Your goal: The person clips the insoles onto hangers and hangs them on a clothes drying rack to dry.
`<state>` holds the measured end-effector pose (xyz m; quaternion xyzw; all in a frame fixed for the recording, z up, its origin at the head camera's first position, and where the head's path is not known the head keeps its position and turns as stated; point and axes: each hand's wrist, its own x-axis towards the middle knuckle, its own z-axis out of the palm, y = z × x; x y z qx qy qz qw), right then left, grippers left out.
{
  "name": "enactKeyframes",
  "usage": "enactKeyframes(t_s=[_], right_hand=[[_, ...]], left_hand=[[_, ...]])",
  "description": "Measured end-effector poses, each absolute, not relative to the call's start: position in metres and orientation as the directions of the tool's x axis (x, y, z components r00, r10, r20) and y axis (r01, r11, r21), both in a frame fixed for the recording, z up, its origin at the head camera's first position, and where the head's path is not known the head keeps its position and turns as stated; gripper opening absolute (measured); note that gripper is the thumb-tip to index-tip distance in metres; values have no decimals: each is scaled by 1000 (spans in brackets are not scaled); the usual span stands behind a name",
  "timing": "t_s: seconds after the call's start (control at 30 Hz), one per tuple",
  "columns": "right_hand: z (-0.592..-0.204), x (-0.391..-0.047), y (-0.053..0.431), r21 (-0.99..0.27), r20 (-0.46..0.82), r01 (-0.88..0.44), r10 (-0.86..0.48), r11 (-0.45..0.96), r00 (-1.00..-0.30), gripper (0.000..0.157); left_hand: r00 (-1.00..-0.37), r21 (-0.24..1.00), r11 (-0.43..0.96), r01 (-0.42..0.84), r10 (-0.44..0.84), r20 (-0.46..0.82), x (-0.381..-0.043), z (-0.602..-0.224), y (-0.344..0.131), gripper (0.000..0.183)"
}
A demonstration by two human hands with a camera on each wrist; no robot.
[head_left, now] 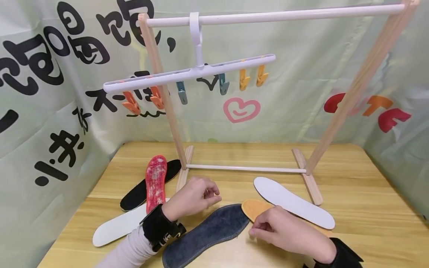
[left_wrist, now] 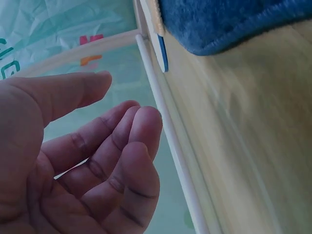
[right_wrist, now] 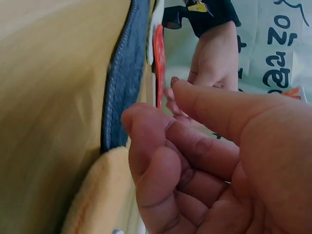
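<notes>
Charcoal insole (head_left: 209, 233) lies on the table (head_left: 368, 208) near your left hand (head_left: 192, 198) and right hand (head_left: 288, 231); both hold nothing, fingers loosely curled, thumbs apart. Orange insole (head_left: 253, 208) lies beside your right hand. The hanger (head_left: 231, 69) hooks over the rail (head_left: 285, 16), apparently so its clips (head_left: 223, 86) dangle free.

From the head, above and behind the left hand (head_left: 190, 197) and right hand (head_left: 286, 230), the desk (head_left: 362, 186) was viewed forward and down. From each wrist, turned sideways, the fingers (left_wrist: 146, 129) were faced closely; the dark insole (head_left: 208, 231) between the hands was shared by all views.
</notes>
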<state>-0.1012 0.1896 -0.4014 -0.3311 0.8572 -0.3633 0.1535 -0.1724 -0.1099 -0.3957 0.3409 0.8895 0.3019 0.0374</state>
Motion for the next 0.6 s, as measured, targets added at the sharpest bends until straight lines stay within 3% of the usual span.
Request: enactKeyframes(t_s=[0.33, 0.6], right_hand=[[-404, -98, 174, -719, -90, -445, -706, 534, -702, 23], [-408, -101, 164, -703, -89, -444, -688, 556, -720, 27]], left_hand=[[-769, 539, 612, 578, 630, 109, -169, -404, -107, 8], [-779, 538, 640, 548, 625, 49, -168, -407, -106, 12]])
